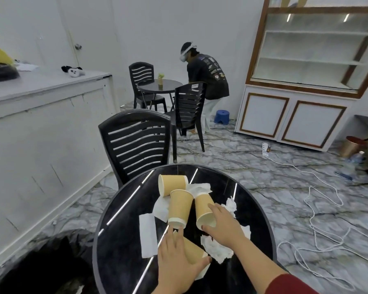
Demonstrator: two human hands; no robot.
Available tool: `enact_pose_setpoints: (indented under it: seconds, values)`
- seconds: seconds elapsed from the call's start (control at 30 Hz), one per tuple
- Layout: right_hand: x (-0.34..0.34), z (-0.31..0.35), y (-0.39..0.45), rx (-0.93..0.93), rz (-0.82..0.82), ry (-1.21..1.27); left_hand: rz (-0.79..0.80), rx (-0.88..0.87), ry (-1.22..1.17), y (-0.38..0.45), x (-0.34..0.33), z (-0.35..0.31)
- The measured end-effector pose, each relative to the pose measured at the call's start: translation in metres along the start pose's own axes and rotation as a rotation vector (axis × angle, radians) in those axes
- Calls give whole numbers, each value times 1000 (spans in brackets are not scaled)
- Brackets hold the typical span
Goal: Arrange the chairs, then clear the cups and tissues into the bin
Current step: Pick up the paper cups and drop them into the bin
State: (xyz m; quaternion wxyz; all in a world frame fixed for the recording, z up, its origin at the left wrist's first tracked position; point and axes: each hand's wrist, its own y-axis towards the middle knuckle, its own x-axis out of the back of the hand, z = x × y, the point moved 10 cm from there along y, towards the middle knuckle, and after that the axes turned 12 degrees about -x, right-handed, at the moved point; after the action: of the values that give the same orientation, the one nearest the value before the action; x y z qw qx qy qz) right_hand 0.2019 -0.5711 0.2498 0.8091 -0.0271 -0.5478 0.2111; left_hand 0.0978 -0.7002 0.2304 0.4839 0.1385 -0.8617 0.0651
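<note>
My left hand (174, 259) wraps the near cup (192, 252) at six o'clock on the counter (119, 240); my right hand (223, 223) closes on the rim of the cup (203, 209) at three. I'd lift both together — squeezing lightly, since paper walls crush. Two more cups (180, 205) lie toward twelve, on tissues (216, 249) scattered around. I'd nest the cups next, then gather tissues. The bin (349, 146) — I judge it's that copper one — stands at two o'clock, well apart.
</note>
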Motion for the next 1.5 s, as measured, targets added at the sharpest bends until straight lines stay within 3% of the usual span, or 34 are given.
enact_pose_setpoints:
  seconds: [0.13,0.53,0.87,1.27,1.5]
  values:
    - [2,6,21,8,13,-5,7,65,107,7,-7,4]
    - [-20,19,78,25,83,6,80,175,36,8,-21,10]
    - [-36,-12,82,-75,187,215,-8,138,2,5,-19,13]
    - [-14,-7,67,109,162,411,-77,91,-23,1,-8,11]
    - [4,25,48,215,162,484,-284,145,-123,-14,32,26]
